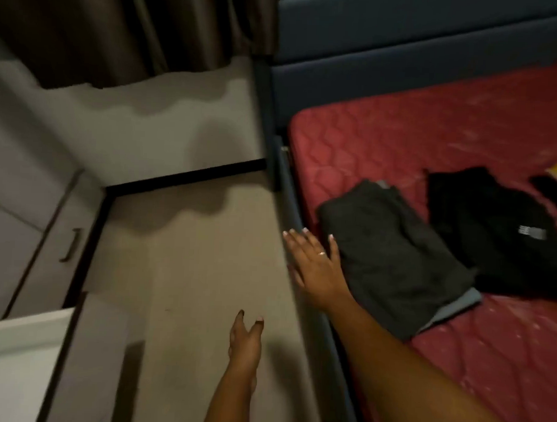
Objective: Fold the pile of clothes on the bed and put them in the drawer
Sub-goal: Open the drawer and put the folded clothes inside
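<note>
As I look down through the head camera, my right hand (313,264) lies flat at the left edge of the red mattress (399,136), fingers straight and spread, released and holding nothing. Its outermost finger sits at the near corner of the folded dark grey garment (392,256), though blur keeps me from telling whether it touches the cloth. That garment lies on the mattress close to the edge, over a lighter grey piece (463,301) that peeks out along its lower side. Just beside it, further right, a black garment (491,224) with a small white print lies rumpled. My left hand (246,340) hangs over the beige floor (190,255), fingers loose and empty. A blue bed frame (402,57) rises behind the mattress. At far left stands a pale cabinet (49,234) with a dark handle (70,244), and a white panel (19,359) juts out low down; I cannot tell whether it is the drawer. A brown curtain (119,31) hangs above.
</note>
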Motion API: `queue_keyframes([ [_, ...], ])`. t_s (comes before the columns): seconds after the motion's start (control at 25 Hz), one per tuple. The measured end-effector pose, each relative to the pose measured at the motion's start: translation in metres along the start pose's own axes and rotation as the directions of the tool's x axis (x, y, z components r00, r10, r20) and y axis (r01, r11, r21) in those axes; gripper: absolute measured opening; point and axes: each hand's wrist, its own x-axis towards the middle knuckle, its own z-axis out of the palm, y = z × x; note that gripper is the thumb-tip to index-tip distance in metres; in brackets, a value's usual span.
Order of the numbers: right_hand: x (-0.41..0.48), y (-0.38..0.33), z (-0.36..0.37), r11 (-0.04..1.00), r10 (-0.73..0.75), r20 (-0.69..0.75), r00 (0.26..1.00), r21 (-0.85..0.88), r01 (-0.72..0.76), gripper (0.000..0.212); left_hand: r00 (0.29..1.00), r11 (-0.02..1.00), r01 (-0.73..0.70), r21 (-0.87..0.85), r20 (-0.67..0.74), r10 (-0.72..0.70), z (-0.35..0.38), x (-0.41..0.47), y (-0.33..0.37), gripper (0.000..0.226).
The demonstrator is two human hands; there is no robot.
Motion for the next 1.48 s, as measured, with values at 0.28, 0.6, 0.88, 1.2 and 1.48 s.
queue_keyframes([
  [0.28,-0.022,0.249,-0.024,0.811,0.562,0.29,0.775,-0.007,-0.585,0.087,0.909,0.993,-0.063,-0.102,0.405,0.1,0.214,0.002,0.091,0.044],
  [0.6,-0.007,0.32,0.008,0.568,0.607,0.584,0.539,0.156,-0.808,0.119,0.957,0.999,-0.032,0.018,0.289,0.026,0.26,0.047,0.107,0.105],
  [0.88,-0.008,0.333,0.026,0.465,0.706,0.532,0.468,0.151,-0.872,0.123,0.973,0.996,0.055,-0.066,0.228,-0.038,0.267,0.083,0.107,0.083],
  [1.2,-0.021,0.295,0.048,0.135,0.586,0.665,0.463,0.483,-0.865,0.067,0.872,0.923,0.36,-0.139,0.402,-0.279,0.236,0.079,0.095,0.036],
  [1.48,-0.024,0.207,0.056,-0.049,0.42,0.773,0.476,0.543,-0.838,0.055,0.846,0.853,0.457,-0.25,0.42,-0.33,0.15,0.066,0.064,0.027],
])
